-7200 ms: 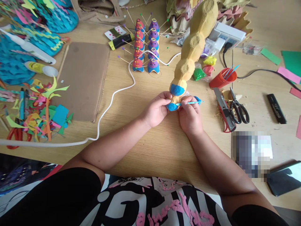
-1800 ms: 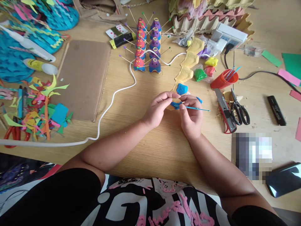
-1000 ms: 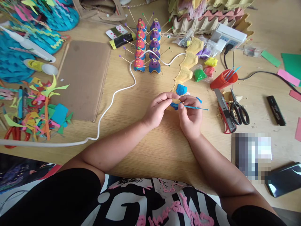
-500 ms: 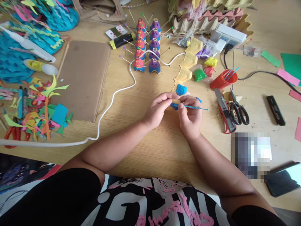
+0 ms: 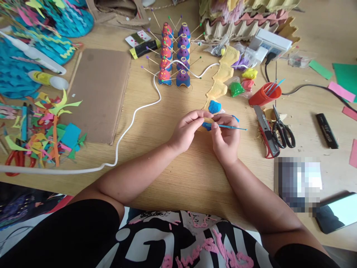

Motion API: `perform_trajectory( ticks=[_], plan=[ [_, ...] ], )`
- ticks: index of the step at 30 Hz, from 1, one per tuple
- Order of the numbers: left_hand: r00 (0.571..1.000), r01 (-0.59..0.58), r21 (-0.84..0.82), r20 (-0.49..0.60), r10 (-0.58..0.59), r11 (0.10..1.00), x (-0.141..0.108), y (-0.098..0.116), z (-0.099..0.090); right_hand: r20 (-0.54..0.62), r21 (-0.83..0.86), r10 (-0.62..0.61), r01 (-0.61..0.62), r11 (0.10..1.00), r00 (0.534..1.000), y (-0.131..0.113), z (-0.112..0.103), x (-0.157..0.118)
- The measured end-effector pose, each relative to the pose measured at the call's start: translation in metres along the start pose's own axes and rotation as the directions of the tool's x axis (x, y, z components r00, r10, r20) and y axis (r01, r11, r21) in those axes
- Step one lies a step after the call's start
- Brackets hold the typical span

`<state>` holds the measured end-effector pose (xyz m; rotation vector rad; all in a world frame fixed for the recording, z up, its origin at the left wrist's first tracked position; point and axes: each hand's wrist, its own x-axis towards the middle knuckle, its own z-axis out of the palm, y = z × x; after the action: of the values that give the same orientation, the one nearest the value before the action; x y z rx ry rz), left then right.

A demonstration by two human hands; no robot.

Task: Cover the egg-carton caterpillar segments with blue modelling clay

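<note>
My left hand point(image 5: 186, 131) is closed, its fingers pinching a yellow egg-carton cup point(image 5: 208, 120) that has blue clay point(image 5: 206, 126) on its lower side. My right hand point(image 5: 227, 139) is closed too. Between its thumb and fingers lies a thin blue modelling tool point(image 5: 233, 128), pointing right, and its fingertips meet the cup. Much of the cup is covered by the fingers. Just beyond the hands sit a lump of blue clay point(image 5: 214, 107) and a strip of yellow egg carton point(image 5: 219, 89).
Two rows of painted egg-carton figures, red point(image 5: 165, 76) and purple point(image 5: 183, 78), bristle with pins. A white cable point(image 5: 134, 117) crosses the table. At right are an orange cup point(image 5: 260, 95), a box cutter point(image 5: 266, 130), scissors point(image 5: 283, 132) and a phone point(image 5: 337, 212). Cardboard point(image 5: 97, 96) lies left.
Both hands keep almost the same pose around the cup and the tool. The phone's screen at lower right now shows a larger bright area.
</note>
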<state>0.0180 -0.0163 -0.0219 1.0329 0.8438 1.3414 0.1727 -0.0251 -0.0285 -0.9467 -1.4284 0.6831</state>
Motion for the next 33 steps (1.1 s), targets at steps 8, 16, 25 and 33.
perform_trajectory(
  ticks=[8, 16, 25, 33],
  plan=[
    [1.0, 0.016, -0.009, -0.008, -0.016, 1.0, 0.0007, 0.0003, 0.0001, -0.008, -0.012, 0.015, -0.015, 1.0, 1.0, -0.0009, 0.0011, 0.0005],
    [0.999, 0.031, -0.031, 0.013, -0.03, 0.999, -0.0005, -0.0006, 0.0008, -0.024, 0.027, 0.058, -0.058, 0.998, 0.998, 0.0008, 0.0009, -0.0004],
    [0.999, 0.014, -0.027, 0.044, -0.013, 1.0, -0.0004, -0.0002, 0.002, -0.026, 0.04, 0.093, -0.092, 0.995, 0.995, 0.0039, 0.0003, -0.0016],
    [0.999, -0.018, 0.007, 0.046, 0.018, 1.0, -0.0008, -0.0014, 0.0008, -0.013, 0.09, 0.11, -0.108, 0.99, 0.994, -0.0007, -0.0017, -0.0011]
  ],
)
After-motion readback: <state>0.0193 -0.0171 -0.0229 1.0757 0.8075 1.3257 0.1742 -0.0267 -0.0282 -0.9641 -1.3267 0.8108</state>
